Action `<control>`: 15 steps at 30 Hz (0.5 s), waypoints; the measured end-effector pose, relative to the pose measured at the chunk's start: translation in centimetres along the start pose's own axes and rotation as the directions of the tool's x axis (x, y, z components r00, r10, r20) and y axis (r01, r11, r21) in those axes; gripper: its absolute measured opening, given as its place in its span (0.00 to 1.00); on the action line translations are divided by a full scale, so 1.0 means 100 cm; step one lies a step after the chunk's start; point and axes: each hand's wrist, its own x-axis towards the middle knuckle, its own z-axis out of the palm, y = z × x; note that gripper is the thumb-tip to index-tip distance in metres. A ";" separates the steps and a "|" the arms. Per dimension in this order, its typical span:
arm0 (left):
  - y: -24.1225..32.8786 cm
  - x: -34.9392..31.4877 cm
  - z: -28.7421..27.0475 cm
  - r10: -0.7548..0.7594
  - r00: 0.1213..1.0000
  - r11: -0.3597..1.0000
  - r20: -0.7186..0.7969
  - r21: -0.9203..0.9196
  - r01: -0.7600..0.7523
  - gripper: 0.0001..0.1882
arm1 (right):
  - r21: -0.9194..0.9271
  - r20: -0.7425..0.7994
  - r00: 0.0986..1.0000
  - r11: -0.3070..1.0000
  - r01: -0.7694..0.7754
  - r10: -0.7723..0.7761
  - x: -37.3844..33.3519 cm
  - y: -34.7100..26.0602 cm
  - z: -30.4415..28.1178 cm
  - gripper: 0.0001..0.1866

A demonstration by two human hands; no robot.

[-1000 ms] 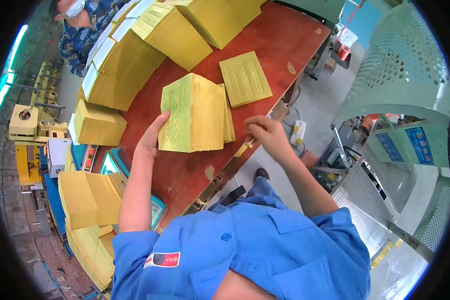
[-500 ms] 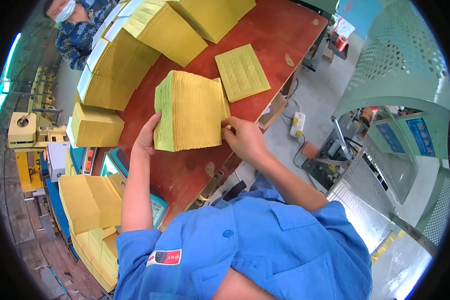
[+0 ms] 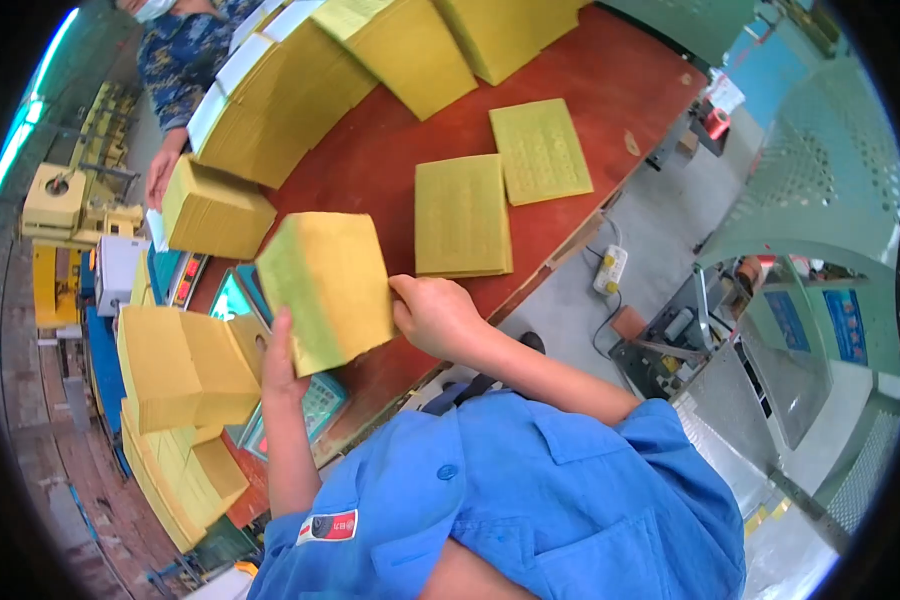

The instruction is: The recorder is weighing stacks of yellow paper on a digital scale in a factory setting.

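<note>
A thick stack of yellow embossed paper [image 3: 348,285] is held tilted above the near left part of the red table. My left hand [image 3: 284,360] grips its lower left side, next to the greenish face. At the stack's right edge, the curled fingers of my right hand [image 3: 435,315] pinch the sheets; the fingertips are partly hidden. To the right, a second stack of yellow paper [image 3: 460,215] lies flat on the table, beside a thin pile of embossed yellow sheets [image 3: 542,150].
Tall yellow paper stacks [image 3: 295,95] line the table's far left edge. A co-worker's hand [image 3: 165,165] is beside a yellow block [image 3: 215,210]. A scale [image 3: 320,405] and an open yellow carton [image 3: 185,365] stand at the left. Perforated green machinery [image 3: 820,160] occupies the right.
Both hands have carried the held stack left and nearer me. A separate stack now lies where it was, beside the thin pile. The co-worker's hand has come into view at the left block.
</note>
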 end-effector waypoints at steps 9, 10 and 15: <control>0.002 -0.004 0.004 -0.040 0.998 0.955 0.051 0.296 0.023 0.30 | -0.020 -0.535 0.842 0.996 -0.090 0.066 -0.020 0.056 -0.064 0.19; 0.000 0.001 0.004 0.074 0.993 0.954 0.089 0.283 -0.096 0.35 | 0.048 -0.568 0.808 0.987 -0.156 0.155 -0.017 0.068 -0.067 0.21; -0.006 0.003 0.012 0.110 0.988 0.978 -0.108 0.192 -0.087 0.39 | -0.087 -0.447 0.877 0.967 -0.239 0.177 0.013 0.075 -0.049 0.30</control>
